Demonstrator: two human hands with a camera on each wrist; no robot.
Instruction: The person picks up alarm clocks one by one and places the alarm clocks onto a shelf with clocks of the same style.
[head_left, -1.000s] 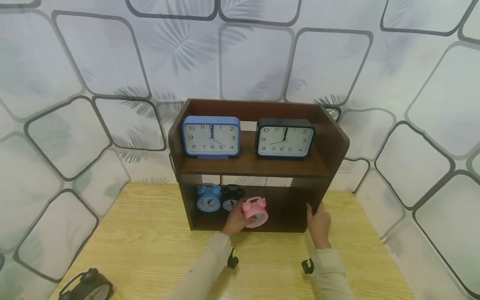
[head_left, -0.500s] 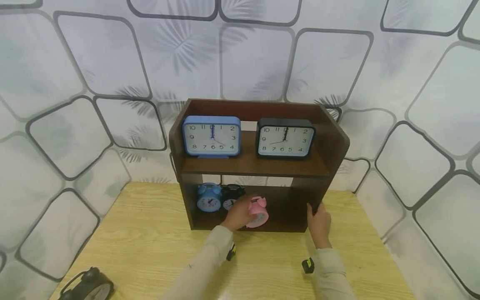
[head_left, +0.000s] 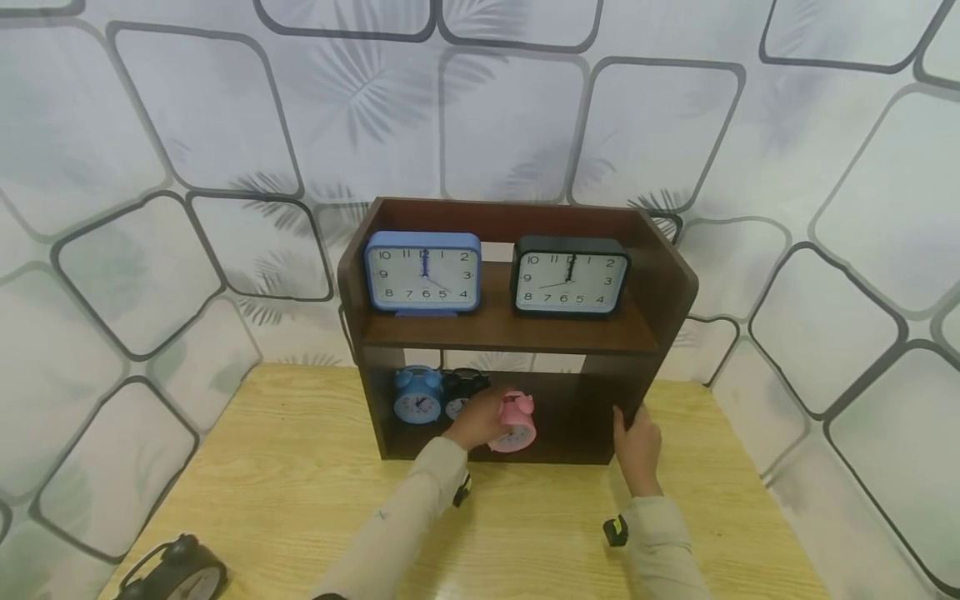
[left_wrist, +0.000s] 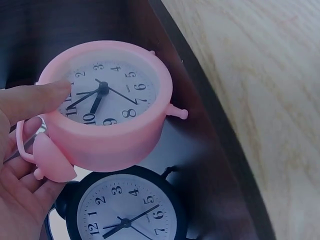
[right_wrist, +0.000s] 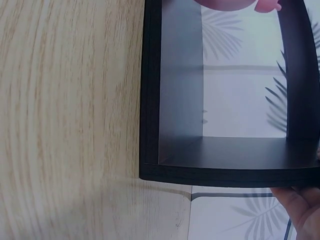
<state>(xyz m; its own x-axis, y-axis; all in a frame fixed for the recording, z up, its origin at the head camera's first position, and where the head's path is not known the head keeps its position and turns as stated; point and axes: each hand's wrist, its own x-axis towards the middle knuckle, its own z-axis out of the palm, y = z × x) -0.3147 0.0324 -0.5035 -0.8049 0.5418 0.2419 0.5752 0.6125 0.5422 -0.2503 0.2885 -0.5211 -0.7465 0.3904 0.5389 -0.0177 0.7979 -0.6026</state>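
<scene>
My left hand (head_left: 480, 418) grips a pink twin-bell alarm clock (head_left: 517, 427) at the lower compartment of a dark brown wooden shelf (head_left: 510, 335). In the left wrist view the thumb presses on the pink clock's face (left_wrist: 115, 75) and the fingers reach behind its bells. Just beside it stands a black twin-bell alarm clock (left_wrist: 125, 212), partly hidden by my hand in the head view. Left of that sits a blue twin-bell alarm clock (head_left: 417, 398). My right hand (head_left: 639, 450) holds the front edge of the shelf's right side panel, seen also in the right wrist view.
On the upper shelf stand a blue rectangular clock (head_left: 423, 273) and a black rectangular clock (head_left: 570, 277). Another dark twin-bell clock (head_left: 176, 575) lies at the front left of the wooden table (head_left: 300, 467). A patterned wall (head_left: 510, 125) rises behind.
My left hand has shifted slightly right and over the pink clock, covering more of its left side; the clock has turned and risen a little. My right hand has stayed in place.
</scene>
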